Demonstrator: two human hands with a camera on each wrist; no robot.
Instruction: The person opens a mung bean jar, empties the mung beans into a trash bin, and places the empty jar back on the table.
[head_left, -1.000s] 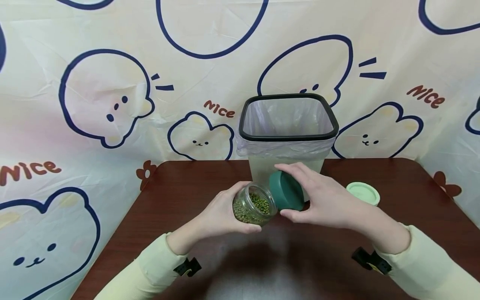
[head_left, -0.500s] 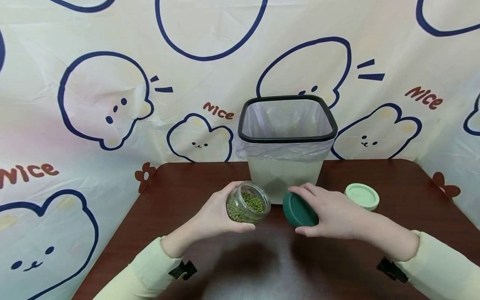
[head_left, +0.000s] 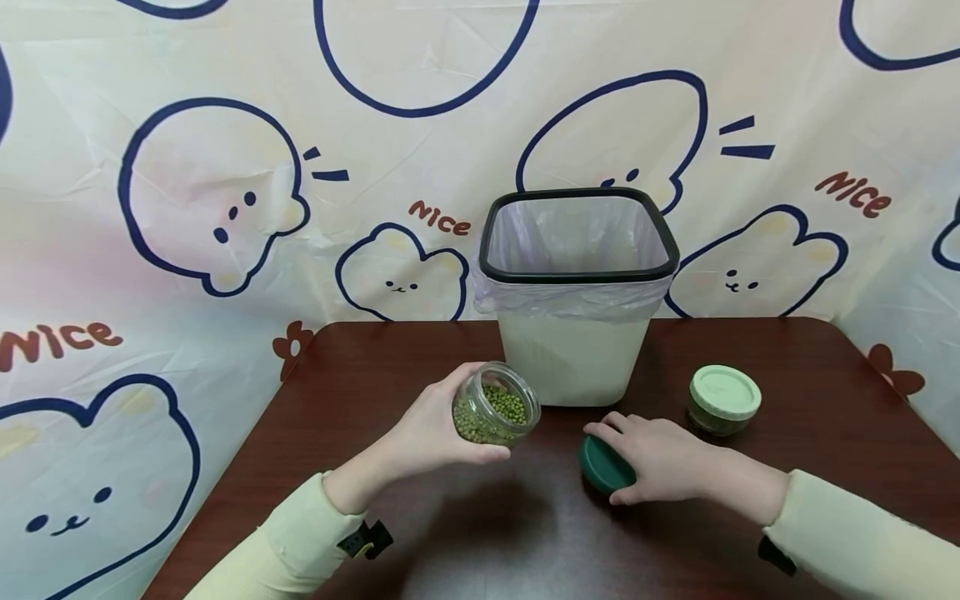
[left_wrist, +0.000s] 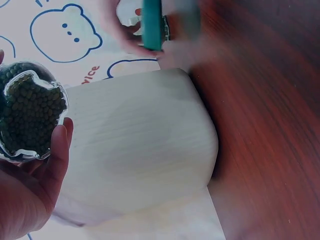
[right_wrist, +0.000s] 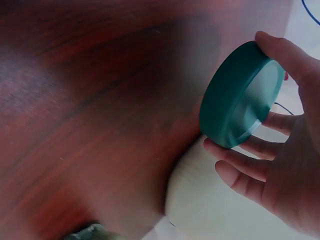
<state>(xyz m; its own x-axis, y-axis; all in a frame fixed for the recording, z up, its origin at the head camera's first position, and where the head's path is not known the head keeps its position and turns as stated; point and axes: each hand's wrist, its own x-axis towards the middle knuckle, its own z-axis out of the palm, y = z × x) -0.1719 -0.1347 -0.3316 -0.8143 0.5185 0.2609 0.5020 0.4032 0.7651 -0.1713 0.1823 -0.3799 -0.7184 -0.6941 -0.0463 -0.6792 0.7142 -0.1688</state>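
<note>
In the head view my left hand (head_left: 429, 433) grips a clear glass jar (head_left: 474, 419) of green beans, probably mung beans. The jar is lidless and tilted to the right, above the table. Its beans also show close up in the left wrist view (left_wrist: 32, 117). To the right and lower, my right hand (head_left: 663, 461) holds a dark green lid (head_left: 604, 467) by its rim. The right wrist view shows the lid (right_wrist: 225, 95) pinched between thumb and fingers, its hollow side toward the palm. Whether the lid touches the table cannot be told.
A pale bin (head_left: 573, 358) with a black rim and a plastic liner stands behind the hands. To the right sits a second small jar with a light green lid (head_left: 725, 392). The dark wooden table (head_left: 375, 367) ends at a patterned cloth backdrop (head_left: 405, 167).
My right hand has drawn the dark green lid away from the jar mouth, then down toward the table. The left hand shifted slightly left with the jar and then stayed nearly still.
</note>
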